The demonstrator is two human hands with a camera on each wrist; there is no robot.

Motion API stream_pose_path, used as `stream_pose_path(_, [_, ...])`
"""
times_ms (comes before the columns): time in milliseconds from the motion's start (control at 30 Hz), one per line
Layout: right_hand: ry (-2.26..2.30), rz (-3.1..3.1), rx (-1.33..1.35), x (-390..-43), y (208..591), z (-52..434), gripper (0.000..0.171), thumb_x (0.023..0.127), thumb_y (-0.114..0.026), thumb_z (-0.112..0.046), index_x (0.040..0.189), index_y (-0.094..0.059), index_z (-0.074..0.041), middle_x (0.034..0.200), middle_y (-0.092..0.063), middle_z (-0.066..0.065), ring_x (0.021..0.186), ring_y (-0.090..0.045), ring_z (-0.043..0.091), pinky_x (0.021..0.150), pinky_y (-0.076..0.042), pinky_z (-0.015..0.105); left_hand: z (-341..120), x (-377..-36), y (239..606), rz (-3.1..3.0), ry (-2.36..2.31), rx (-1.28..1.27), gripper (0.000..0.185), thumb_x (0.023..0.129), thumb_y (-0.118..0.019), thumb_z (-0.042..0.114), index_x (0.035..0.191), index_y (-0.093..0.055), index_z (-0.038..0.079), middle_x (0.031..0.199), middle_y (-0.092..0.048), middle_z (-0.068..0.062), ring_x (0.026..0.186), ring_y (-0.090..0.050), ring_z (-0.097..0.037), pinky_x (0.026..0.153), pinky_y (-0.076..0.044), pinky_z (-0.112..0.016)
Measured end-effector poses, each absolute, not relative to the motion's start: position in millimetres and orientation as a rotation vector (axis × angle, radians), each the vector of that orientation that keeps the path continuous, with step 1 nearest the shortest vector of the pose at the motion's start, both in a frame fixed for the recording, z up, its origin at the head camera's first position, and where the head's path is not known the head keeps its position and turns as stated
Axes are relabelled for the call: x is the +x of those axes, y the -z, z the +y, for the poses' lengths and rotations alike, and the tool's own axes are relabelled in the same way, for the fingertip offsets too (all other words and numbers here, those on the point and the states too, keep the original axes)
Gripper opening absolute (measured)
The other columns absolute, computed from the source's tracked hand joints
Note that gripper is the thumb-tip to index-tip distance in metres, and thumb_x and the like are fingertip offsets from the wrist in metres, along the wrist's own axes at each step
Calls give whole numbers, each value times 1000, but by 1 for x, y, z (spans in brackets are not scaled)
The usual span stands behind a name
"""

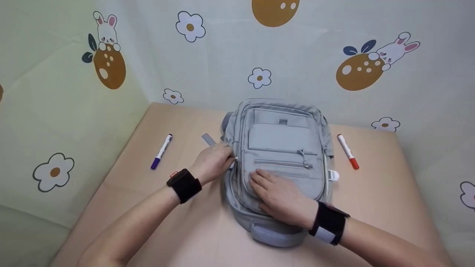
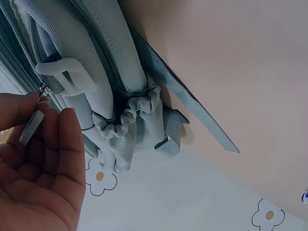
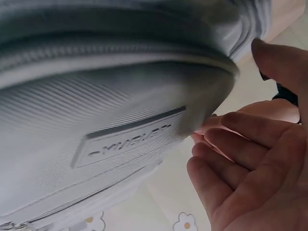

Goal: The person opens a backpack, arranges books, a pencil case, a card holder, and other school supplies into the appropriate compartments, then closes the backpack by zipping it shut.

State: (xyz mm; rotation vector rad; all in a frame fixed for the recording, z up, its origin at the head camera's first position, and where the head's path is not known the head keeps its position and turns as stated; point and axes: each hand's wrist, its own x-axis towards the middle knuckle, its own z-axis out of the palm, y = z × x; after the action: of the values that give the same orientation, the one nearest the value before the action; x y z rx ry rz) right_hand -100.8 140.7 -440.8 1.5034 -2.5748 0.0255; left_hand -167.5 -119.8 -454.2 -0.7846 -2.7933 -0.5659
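A grey backpack (image 1: 280, 137) lies front side up on the table, its top toward the wall. At its left edge my left hand (image 1: 213, 161) pinches a zipper pull (image 2: 31, 127) between thumb and fingers; the metal slider (image 2: 42, 89) shows just beyond the fingertips. My right hand (image 1: 280, 194) is over the lower front of the bag, fingers extended and slightly bent. Around that hand, the right wrist view shows a raised label (image 3: 130, 137) on the front panel and a curved zipper (image 3: 120, 55). Whether the right fingers press the fabric is hard to tell.
A purple-capped marker (image 1: 161, 152) lies left of the bag and a red-capped marker (image 1: 348, 152) lies right of it. A loose grey strap (image 2: 192, 106) sticks out on the left side. Patterned cloth walls (image 1: 222, 55) stand behind and left of the table (image 1: 126, 193).
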Motion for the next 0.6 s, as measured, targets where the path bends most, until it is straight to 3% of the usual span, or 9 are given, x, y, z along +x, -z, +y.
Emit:
stream_pose_path(167, [-25, -2531, 1449, -99, 449, 157, 61, 86, -79, -26, 138, -61, 1, 145, -56, 18, 135, -51, 34, 107, -45, 45, -121, -168, 455, -2804, 556, -774, 9, 99, -64, 10, 90, -67, 10, 88, -61, -4, 80, -60, -22, 71, -53, -40])
stream_pose_path(400, [-110, -2438, 1413, -103, 460, 166, 39, 91, -74, -21, 125, -70, -3, 138, -62, 16, 129, -58, 33, 98, -52, 44, -122, -167, 452, -2838, 565, -763, 9, 100, -63, 11, 91, -66, 10, 91, -62, -5, 85, -62, -23, 75, -53, -42])
stream_pose_path(600, [-195, -2432, 1367, -103, 461, 164, 14, 92, -72, -19, 101, -70, -8, 132, -66, 14, 125, -62, 32, 95, -55, 43, -123, -162, 451, -2841, 579, -788, 8, 100, -63, 11, 93, -68, 11, 95, -60, -4, 87, -61, -23, 77, -53, -42])
